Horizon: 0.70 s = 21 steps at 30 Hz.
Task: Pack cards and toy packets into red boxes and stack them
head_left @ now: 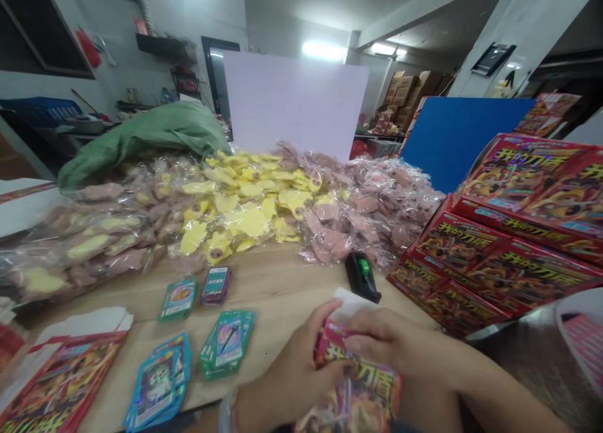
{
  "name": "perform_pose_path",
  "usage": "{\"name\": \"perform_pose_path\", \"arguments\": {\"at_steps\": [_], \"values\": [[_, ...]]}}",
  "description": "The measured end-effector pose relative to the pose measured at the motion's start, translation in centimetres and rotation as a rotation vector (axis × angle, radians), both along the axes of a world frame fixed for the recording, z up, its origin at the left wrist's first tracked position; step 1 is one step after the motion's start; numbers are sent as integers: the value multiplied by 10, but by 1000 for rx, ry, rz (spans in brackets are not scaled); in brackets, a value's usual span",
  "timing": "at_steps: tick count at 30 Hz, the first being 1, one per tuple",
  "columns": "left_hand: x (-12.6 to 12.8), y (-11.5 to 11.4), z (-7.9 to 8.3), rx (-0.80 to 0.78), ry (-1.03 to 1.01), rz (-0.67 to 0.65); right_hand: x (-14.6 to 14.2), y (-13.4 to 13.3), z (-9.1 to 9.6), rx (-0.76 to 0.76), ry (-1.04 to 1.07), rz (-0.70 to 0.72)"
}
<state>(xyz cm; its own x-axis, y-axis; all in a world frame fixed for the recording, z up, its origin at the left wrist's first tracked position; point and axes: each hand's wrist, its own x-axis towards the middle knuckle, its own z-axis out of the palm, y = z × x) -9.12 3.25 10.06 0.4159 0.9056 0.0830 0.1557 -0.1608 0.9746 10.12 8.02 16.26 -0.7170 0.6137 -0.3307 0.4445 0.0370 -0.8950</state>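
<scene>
Both my hands grip a small red printed box (358, 383) at the bottom centre of the head view. My left hand (292, 370) wraps the box's left side, thumb up at its top edge. From the right, my right hand (391, 345) lies over its top with fingers curled on the white flap. Stacks of trading cards lie left of my hands on the wooden table (282, 288): a green stack (226, 345), a blue stack (160, 383), a small green pack (178, 299) and a purple pack (215, 285).
A big heap of bagged pink and yellow items (245, 207) fills the table's far half. Red display boxes (509, 232) are stacked at right. A black and green tape dispenser (362, 277) sits nearby. Flat red cartons (61, 383) lie at bottom left. A white board (294, 103) stands behind.
</scene>
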Motion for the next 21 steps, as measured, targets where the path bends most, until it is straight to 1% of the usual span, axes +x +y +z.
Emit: {"name": "perform_pose_path", "arguments": {"at_steps": [1, 2, 3, 4, 5, 7, 8, 9, 10, 11, 12, 13, 14, 15, 16, 18, 20, 21], "values": [[2, -4, -6, 15, 4, 85, 1, -5, 2, 89, 21, -92], [5, -8, -12, 31, 23, 153, 2, -10, 4, 144, 44, -184], [8, -12, -17, 40, 38, 192, 2, -15, 6, 162, 63, -251], [12, -15, -21, 41, 40, 209, 3, -18, 8, 159, 72, -263], [16, -18, -24, 45, 34, 215, 4, -21, 11, 146, 66, -220], [23, -24, -29, 67, 26, 195, 6, -24, 14, 83, 37, -25], [27, -28, -32, 71, 29, 190, 9, -25, 13, 45, 39, 44], [30, -31, -34, 59, 35, 205, 12, -26, 11, 23, 51, 43], [32, -35, -36, 30, 44, 250, 17, -28, 5, 31, 68, -41], [33, -38, -38, -10, 55, 322, 23, -32, -3, 65, 94, -208], [34, -42, -40, -44, 62, 408, 29, -37, -13, 95, 125, -413], [35, -45, -41, -55, 63, 484, 35, -43, -25, 95, 160, -603], [35, -48, -41, -31, 61, 529, 40, -50, -39, 45, 203, -733], [35, -49, -41, 21, 55, 540, 43, -58, -53, -61, 257, -789], [36, -50, -41, 83, 48, 528, 44, -66, -66, -209, 320, -788], [38, -49, -42, 143, 68, 426, 40, -79, -88, -504, 444, -731], [42, -46, -50, 62, 130, 302, 32, -82, -103, -690, 526, -757], [44, -44, -57, -8, 150, 256, 28, -81, -107, -745, 544, -774]]}}
